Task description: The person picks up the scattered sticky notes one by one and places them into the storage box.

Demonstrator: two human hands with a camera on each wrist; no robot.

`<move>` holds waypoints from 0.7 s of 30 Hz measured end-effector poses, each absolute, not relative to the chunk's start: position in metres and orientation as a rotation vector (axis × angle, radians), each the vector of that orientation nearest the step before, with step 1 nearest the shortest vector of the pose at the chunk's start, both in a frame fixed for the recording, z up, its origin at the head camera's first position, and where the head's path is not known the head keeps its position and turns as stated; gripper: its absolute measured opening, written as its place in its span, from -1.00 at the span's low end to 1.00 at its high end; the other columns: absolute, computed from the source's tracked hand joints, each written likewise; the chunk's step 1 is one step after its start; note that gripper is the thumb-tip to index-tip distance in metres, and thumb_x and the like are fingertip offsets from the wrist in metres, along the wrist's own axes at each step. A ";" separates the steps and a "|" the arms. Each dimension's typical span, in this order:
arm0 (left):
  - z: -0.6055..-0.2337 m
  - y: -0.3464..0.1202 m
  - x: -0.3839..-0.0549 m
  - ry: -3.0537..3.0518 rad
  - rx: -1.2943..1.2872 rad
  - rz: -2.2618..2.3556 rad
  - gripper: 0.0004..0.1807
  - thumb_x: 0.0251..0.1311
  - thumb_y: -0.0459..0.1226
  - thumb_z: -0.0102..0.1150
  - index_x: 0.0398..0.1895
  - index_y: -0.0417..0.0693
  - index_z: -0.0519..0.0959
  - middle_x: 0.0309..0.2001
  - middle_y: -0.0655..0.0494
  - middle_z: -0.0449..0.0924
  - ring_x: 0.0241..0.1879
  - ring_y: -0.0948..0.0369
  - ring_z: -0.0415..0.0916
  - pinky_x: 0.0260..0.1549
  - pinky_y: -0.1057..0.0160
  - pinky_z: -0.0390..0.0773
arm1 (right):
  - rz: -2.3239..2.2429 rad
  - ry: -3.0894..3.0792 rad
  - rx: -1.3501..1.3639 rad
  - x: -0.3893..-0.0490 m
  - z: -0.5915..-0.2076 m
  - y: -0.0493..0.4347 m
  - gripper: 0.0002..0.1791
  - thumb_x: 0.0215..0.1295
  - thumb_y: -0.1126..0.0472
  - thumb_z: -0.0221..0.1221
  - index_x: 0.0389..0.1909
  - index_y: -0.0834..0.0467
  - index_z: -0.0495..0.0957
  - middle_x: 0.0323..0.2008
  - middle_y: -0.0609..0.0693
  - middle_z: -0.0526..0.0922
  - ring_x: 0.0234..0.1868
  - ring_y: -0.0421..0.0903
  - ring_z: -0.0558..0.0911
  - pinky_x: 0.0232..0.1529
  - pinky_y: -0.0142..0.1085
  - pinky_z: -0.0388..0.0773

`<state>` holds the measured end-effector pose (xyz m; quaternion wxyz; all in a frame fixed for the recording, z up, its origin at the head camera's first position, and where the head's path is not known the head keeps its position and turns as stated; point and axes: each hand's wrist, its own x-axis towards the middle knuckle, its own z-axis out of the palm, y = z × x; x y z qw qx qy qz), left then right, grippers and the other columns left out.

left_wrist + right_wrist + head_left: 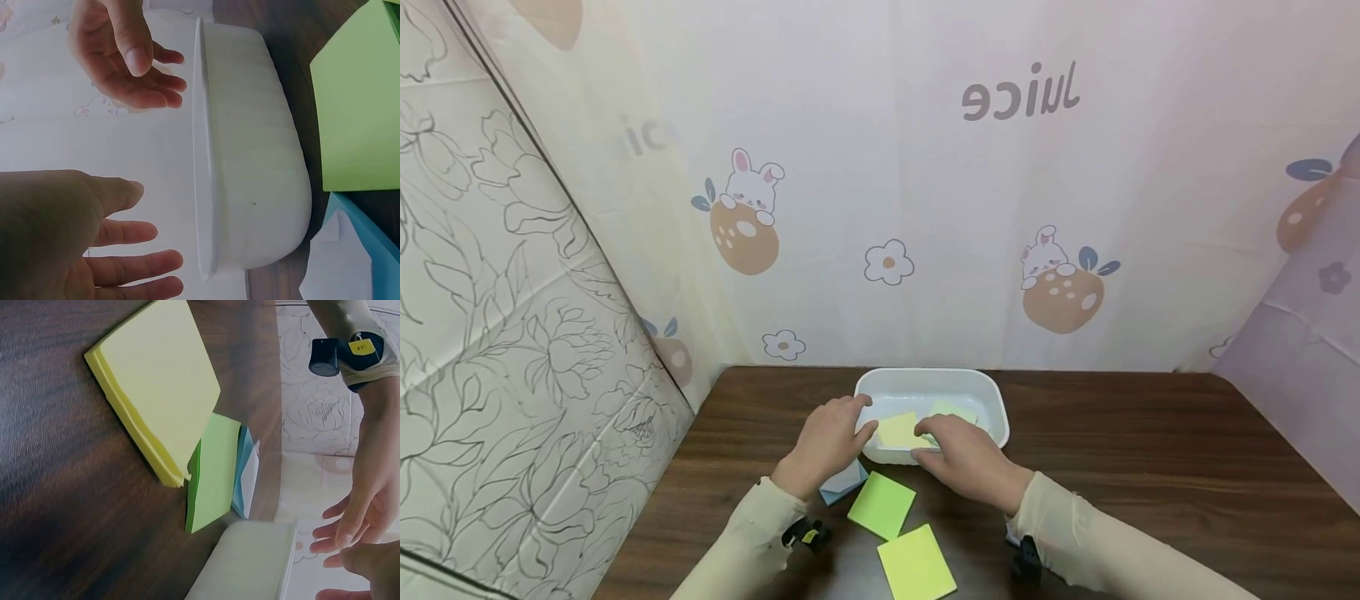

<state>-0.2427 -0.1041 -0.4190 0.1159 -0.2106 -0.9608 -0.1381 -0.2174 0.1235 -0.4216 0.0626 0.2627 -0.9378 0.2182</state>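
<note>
A white plastic tray [928,383] stands at the back of the dark wooden table, with a pale yellow sticky note [901,430] and a pale green one [953,410] inside. My left hand [829,437] is over the tray's left end, fingers extended and nothing in them, as the left wrist view shows. Over the tray's front right side is my right hand [966,458], its fingers loosely bent and also holding nothing. In front of the tray lie a green sticky note pad [882,505], a yellow pad [917,563] and a blue pad [240,472] with a white paper piece [337,262] on it.
A curtain [887,167] printed with rabbits and fruit hangs right behind the table [1112,467]. To the left is a floral sheet [512,275]. Part of a small pale object [1012,535] shows beside my right wrist.
</note>
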 end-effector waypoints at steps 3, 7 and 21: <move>-0.421 -0.109 -0.242 -2.807 -0.612 -0.412 -0.63 0.34 -0.12 0.28 0.10 -0.14 0.61 -0.14 -0.05 0.73 -0.21 0.06 0.68 -0.26 0.09 0.66 | 0.674 -2.815 0.836 -0.215 -0.422 0.122 -0.72 0.37 0.09 0.28 -0.02 0.17 0.64 -0.06 0.03 0.73 -0.06 -0.04 0.69 -0.11 -0.12 0.63; -0.421 -0.113 -0.242 -2.820 -0.588 -0.429 -0.64 0.33 -0.14 0.29 0.08 -0.15 0.62 -0.33 0.04 0.68 -0.40 0.18 0.59 -0.44 0.23 0.56 | 0.672 -2.807 0.864 -0.213 -0.422 0.118 -0.73 0.37 0.10 0.27 -0.04 0.16 0.64 -0.08 0.04 0.74 -0.08 -0.06 0.69 -0.10 -0.12 0.63; -0.426 -0.133 -0.241 -2.825 -0.507 -0.500 -0.67 0.32 -0.16 0.30 0.05 -0.15 0.62 -0.12 -0.06 0.74 -0.17 0.02 0.69 -0.24 0.02 0.66 | 0.656 -2.838 0.903 -0.204 -0.423 0.108 -0.71 0.35 0.04 0.30 -0.03 0.13 0.64 -0.10 -0.01 0.73 -0.13 -0.10 0.67 -0.16 -0.16 0.60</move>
